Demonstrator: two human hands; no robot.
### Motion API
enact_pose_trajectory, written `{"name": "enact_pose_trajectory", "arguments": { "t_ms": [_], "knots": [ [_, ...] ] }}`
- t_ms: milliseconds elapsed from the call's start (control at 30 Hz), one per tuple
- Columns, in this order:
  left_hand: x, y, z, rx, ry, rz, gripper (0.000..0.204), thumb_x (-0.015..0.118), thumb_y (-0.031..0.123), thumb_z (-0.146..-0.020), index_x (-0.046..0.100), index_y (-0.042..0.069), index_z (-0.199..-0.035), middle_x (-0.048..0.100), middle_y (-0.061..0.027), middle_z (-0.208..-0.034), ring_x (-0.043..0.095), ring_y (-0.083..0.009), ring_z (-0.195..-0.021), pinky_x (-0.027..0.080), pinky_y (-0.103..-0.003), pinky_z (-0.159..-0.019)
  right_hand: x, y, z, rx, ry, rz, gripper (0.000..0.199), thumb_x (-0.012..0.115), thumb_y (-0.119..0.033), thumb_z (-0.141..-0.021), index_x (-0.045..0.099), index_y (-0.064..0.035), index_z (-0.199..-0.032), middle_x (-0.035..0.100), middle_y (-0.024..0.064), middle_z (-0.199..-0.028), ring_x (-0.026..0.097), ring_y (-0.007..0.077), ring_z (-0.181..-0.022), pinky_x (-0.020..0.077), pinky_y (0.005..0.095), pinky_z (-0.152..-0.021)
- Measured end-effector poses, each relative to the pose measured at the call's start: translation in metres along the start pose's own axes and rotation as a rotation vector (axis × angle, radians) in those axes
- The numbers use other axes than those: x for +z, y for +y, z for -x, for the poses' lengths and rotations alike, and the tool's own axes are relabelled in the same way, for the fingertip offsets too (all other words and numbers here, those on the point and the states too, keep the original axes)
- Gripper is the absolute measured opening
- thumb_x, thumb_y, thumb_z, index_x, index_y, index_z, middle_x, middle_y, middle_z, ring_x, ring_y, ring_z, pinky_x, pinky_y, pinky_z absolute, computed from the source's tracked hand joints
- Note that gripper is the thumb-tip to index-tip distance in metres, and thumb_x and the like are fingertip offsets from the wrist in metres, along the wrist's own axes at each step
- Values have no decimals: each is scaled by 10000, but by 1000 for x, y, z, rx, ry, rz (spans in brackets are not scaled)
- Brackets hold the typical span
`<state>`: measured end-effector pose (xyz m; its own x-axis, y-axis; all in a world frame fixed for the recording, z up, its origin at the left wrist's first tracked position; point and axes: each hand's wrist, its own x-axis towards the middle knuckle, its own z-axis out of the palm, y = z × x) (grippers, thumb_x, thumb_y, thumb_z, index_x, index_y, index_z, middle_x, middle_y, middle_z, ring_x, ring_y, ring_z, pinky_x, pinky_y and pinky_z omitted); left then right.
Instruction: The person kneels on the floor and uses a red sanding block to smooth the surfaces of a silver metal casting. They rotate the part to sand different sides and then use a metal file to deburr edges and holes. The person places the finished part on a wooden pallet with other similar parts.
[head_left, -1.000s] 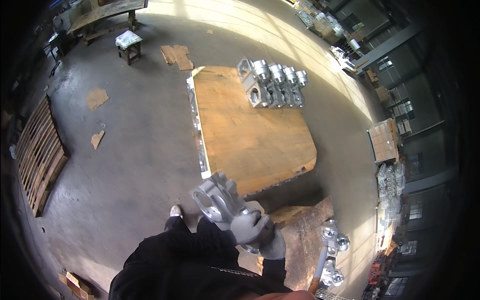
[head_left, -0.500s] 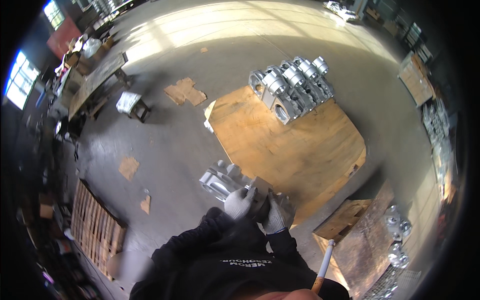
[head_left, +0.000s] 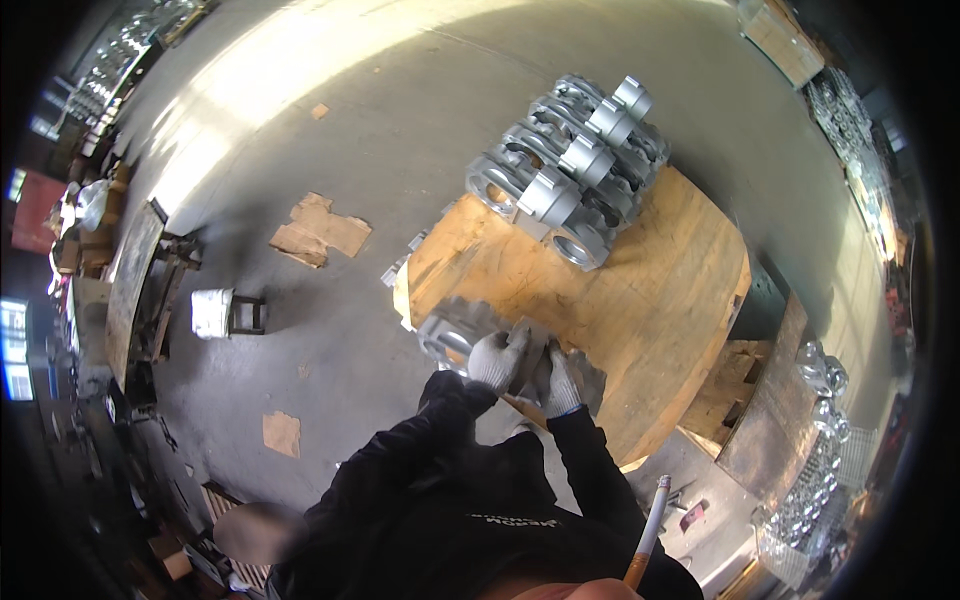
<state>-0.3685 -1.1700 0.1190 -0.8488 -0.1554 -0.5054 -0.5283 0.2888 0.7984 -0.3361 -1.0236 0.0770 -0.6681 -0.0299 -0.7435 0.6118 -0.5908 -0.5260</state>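
Note:
Both my gloved hands grip one silver-grey metal casting point(head_left: 455, 328) with a round opening at its left end. My left hand point(head_left: 497, 361) is closed over the middle of it, thumb on top. On its right part my right hand point(head_left: 563, 384) is closed, fingers partly hidden. The casting is over the near left edge of a wooden table top point(head_left: 640, 330); whether it touches the wood I cannot tell. At the far side of that top, several similar castings point(head_left: 550, 197) with round collars stand packed together in rows.
Flattened cardboard point(head_left: 320, 230) lies on the concrete floor to the left, with a small stool point(head_left: 228, 313) and a long bench point(head_left: 135, 295) beyond. Right of the table top are a brown metal-like sheet point(head_left: 765, 440) and shiny metal parts point(head_left: 825, 375). A cigarette point(head_left: 652, 525) shows at the lower edge.
My view has turned and come closer to the table top. Both hands have carried the casting forward, from beside the near corner to over the wood's edge.

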Motion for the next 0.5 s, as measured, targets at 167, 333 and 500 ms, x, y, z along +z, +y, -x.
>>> {"name": "enact_pose_trajectory", "arguments": {
  "t_ms": [167,333,500],
  "knots": [
    [-9,20,-120,130,26,-31,515,691,511,-936,792,19,-1047,781,-151,-816,772,-264,-793,576,-393,-750,62,-36,-77,-478,155,596,488,506,-338,-1126,590,53,-1406,685,127,-1319,627,222,-1212,471,342,-1082],
    [-9,27,-213,130,3,-38,495,741,473,-917,778,-11,-1011,765,-162,-785,759,-256,-763,567,-390,-723,94,-49,-163,-358,217,109,524,581,-369,-1092,626,87,-1345,696,123,-1307,642,215,-1186,498,344,-1055],
    [4,12,-243,161,-42,30,409,763,387,-910,771,-2,-1038,752,-156,-795,699,-204,-762,545,-363,-692,104,-53,-197,-323,381,67,573,644,-453,-1052,703,93,-1216,716,72,-1158,632,155,-1041,503,315,-932]
  ]
}}
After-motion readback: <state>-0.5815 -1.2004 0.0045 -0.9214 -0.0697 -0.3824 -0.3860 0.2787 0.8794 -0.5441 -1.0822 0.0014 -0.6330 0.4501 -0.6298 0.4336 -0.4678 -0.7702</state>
